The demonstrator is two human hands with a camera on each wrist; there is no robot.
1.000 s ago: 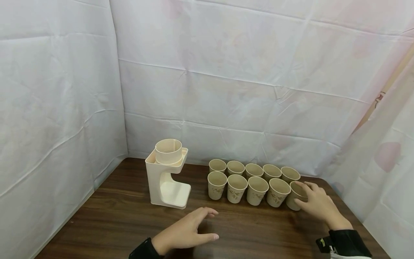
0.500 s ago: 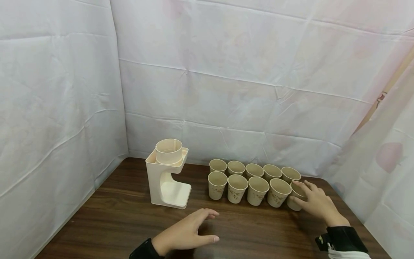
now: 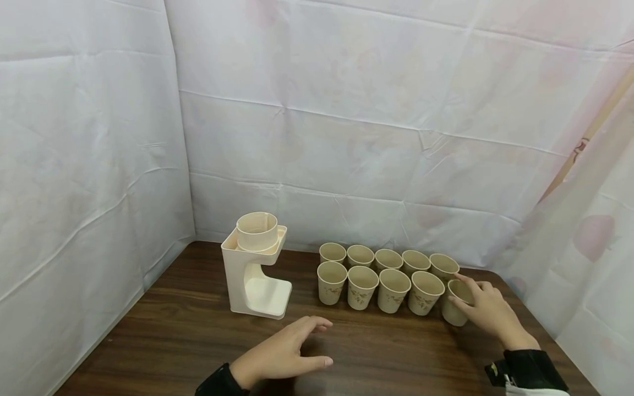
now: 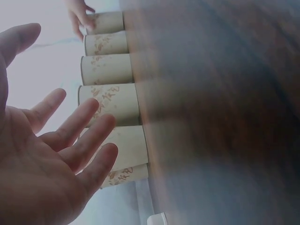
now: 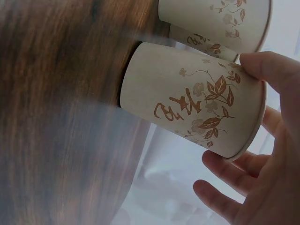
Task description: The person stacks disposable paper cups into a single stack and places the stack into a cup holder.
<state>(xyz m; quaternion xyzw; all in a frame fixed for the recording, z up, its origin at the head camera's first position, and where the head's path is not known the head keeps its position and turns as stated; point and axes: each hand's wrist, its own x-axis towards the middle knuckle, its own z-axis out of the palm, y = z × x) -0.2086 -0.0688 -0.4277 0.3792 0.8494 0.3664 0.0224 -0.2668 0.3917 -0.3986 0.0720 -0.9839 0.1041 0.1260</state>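
Observation:
My right hand (image 3: pixel 490 313) grips the paper cup (image 3: pixel 453 311) at the right end of the front row, near its rim. In the right wrist view the thumb lies on one side of that printed cup (image 5: pixel 192 101) and the fingers reach round the other. The cup stands a little apart from its neighbour (image 3: pixel 426 294). Above the table's near part, my left hand (image 3: pixel 284 352) holds nothing; its fingers are spread and relaxed in the left wrist view, with the cup row (image 4: pixel 110 105) beyond them.
Two rows of beige paper cups (image 3: pixel 363 289) stand upright, mouths up, on the dark wooden table (image 3: pixel 386 357). Left of them is a cream stand (image 3: pixel 238 280) with a round cup-like piece (image 3: pixel 257 234) on top. White cloth (image 3: pixel 346 137) hangs behind and at both sides.
My right hand has closed on the end cup and shifted it slightly to the right and nearer, widening the gap to the neighbouring cup. My left hand stays nearly still.

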